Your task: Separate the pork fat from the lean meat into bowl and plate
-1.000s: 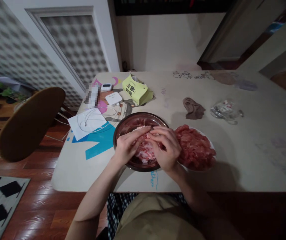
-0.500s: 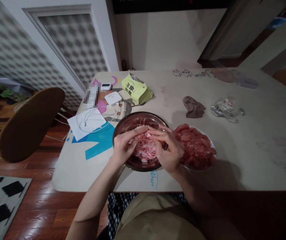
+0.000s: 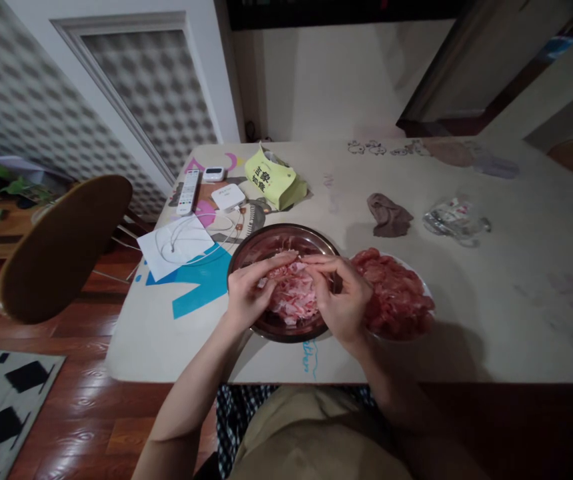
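Observation:
A steel bowl (image 3: 247,245) holds thin, pale pink shreds of raw meat (image 3: 293,300). Over its left side, my left hand (image 3: 250,288) has its fingers stretched toward the middle and thumb bent under, closed on some of the raw meat. From the right comes my right hand (image 3: 345,299), its thumb and fingers pinched together on raw meat close to the left fingertips. The exact piece between the fingers is partly hidden. Touching or very near the bowl's right side is a white plate (image 3: 429,291) heaped with darker red raw meat (image 3: 391,293).
Behind the bowl stand a yellow-green paper bag (image 3: 275,180), a white box (image 3: 229,196), and a remote (image 3: 188,191). Paper with a cable (image 3: 176,245) lies left. A brown cloth (image 3: 389,215) and clear plastic packaging (image 3: 453,219) lie right. A chair (image 3: 66,247) stands left of the table (image 3: 491,300).
My right hand has shifted slightly right, its fingers drawing away from the left fingertips and bending into a tighter pinch. My left hand stays nearly in place.

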The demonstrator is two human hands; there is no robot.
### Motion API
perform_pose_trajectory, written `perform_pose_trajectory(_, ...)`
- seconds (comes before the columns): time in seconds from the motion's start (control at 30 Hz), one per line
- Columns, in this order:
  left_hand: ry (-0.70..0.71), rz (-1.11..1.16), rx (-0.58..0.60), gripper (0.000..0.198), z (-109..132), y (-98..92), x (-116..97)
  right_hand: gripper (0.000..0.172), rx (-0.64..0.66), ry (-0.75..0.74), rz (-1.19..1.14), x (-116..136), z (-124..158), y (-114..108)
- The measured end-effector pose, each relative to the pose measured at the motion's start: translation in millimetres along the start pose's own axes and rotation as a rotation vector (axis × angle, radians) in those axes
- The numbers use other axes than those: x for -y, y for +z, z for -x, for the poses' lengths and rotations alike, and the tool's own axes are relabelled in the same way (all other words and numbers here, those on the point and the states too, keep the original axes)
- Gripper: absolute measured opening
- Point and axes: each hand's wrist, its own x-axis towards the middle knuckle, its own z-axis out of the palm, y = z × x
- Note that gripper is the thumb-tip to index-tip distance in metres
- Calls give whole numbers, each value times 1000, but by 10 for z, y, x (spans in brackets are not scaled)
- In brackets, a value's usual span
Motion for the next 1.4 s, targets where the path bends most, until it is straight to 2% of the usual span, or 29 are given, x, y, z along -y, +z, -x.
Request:
perform_pose_trajectory(0.1, -11, 25, -22, 41, 13, 2, 14, 15, -5, 54, 4, -27, 1, 0)
perform_pose_trajectory(0.2, -51, 57, -33, 35, -2, 6, -1, 15, -16, 48, -15, -37, 2, 6)
perform_pose_trajectory(0.3, -117, 85, 2, 31, -51, 16, -41, 18, -27, -24, -11, -32, 10, 3)
perform_pose_trajectory(0.47, -188, 71, 147, 48, -95, 40, -67, 28, 14, -217, 107, -22, 28, -7)
perform_pose_trajectory(0.57, -171, -11, 138, 37, -64, 41, -54, 29, 46, -273, 132, -21, 24, -4)
perform_pose_trajectory(0.67, -127, -25, 82, 35, -26, 36, -48, 25, 9, -229, 178, -27, 16, -2)
perform_pose_trajectory(0.93, -11, -27, 46, 55, 7, 36, -27, 17, -43, -27, 129, -125, 16, 19)
perform_pose_trajectory(1.23, 85, 47, 14, 60, 22, 24, 17, 18, -66, 97, 116, -243, -33, 50)
perform_pose_trajectory(1.4, 160, 53, -26, 50, 6, 23, -18, 17, -45, 119, 145, -241, -34, 53)
